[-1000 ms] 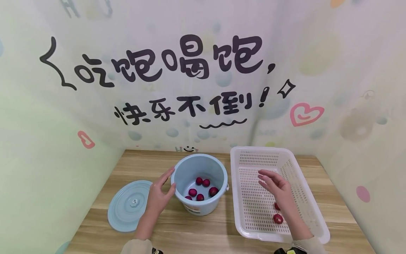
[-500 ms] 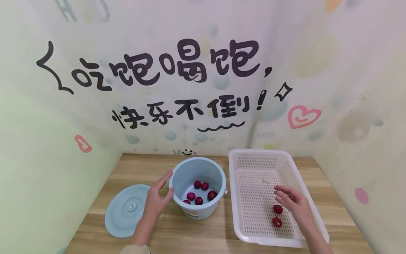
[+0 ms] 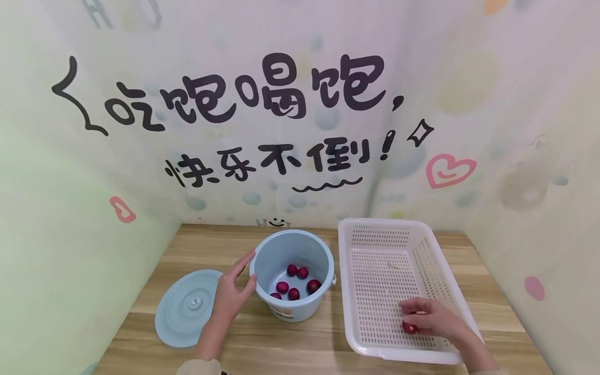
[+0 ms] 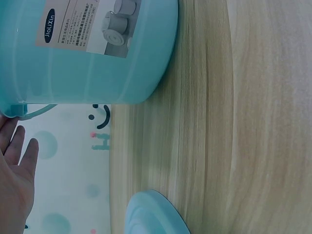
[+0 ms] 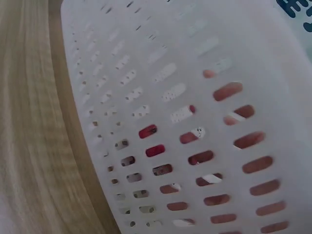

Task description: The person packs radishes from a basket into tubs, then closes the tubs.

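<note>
A light-blue bucket holds several small, round, dark-red radish-like balls. My left hand rests against its left rim, thumb and fingers spread. In the left wrist view the straight fingers of the left hand touch the bucket by its handle mount. Inside the white perforated basket, my right hand has thumb and fingers about one red ball, partly hidden by them. Another red ball shows just below the fingers. Through the slots in the right wrist view, red patches and parts of the hand appear.
A round light-blue lid lies on the wooden table left of the bucket. A thin wisp lies on the basket floor. Behind stands a wall with black lettering; side walls close in left and right.
My right hand has moved from above the basket's middle down to the red balls near its front right. The left hand has stayed at the bucket rim.
</note>
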Available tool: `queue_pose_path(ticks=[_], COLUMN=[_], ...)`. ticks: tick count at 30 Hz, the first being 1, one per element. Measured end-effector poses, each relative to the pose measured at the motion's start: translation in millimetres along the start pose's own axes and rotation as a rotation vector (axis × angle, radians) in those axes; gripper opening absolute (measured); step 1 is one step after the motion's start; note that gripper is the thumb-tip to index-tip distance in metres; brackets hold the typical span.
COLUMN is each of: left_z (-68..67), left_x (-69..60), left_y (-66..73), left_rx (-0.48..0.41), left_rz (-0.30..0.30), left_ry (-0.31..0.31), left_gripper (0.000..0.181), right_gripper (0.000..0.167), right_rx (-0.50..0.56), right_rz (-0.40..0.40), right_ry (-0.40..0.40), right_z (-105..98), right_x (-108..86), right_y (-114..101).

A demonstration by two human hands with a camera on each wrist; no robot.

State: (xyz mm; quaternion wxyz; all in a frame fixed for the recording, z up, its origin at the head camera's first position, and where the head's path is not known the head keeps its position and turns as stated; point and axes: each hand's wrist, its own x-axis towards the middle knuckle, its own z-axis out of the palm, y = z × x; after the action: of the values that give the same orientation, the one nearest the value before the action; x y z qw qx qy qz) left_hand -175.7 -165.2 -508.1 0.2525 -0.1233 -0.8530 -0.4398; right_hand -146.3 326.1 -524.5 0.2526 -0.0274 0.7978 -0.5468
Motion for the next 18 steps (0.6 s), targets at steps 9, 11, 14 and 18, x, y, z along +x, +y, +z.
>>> queue_pose_path(ticks=[9, 11, 14, 18], left_z=[0.3, 0.0, -0.2, -0.4], left_x=[1.4, 1.7, 1.6, 0.4], left_y=[-0.9, -0.8, -1.0, -1.2], left_rx=[-0.018, -0.020, -0.024, -0.020], left_rz=[0.011, 0.013, 0.017, 0.018], left_ry=[-0.004, -0.004, -0.004, -0.004], left_gripper=[0.053, 0.054, 0.054, 0.053], right_gripper=[0.032, 0.030, 0.028, 0.025], right_rx=[-0.239, -0.266, -0.302, -0.314], right_rz=[-0.139, -0.123, -0.084, -0.058], right_ry=[-0.033, -0.019, 0.016, 0.041], right_z=[0.4, 1.6, 4.7, 8.1], right_x=[1.0, 1.5, 2.2, 2.2], right_y=[4.9, 4.3, 3.4, 2.5])
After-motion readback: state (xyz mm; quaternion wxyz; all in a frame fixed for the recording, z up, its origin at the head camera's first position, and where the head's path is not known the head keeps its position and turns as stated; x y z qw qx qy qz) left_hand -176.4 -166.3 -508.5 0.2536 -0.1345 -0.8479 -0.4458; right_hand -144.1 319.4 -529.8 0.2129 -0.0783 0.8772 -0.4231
